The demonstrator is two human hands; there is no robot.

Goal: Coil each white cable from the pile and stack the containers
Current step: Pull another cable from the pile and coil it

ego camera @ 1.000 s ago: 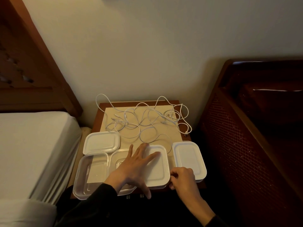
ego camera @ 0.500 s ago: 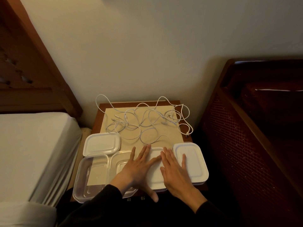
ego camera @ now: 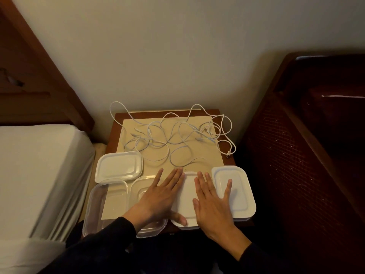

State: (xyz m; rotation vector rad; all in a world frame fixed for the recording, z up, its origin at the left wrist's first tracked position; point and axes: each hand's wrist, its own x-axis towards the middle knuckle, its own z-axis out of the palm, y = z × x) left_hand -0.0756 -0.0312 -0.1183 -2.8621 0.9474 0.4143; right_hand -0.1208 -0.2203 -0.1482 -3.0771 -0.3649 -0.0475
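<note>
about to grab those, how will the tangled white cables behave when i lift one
Probably floppy: the white cables lie in loose loops. Likely to snag and drag neighbours, since the strands cross. One end hangs off the table edge and may swing.

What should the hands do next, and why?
Probably reach forward and pick one cable out of the tangled pile. Both hands, left and right, lie flat on the lids at the front of the table and hold nothing, and no cable is coiled yet.
</note>
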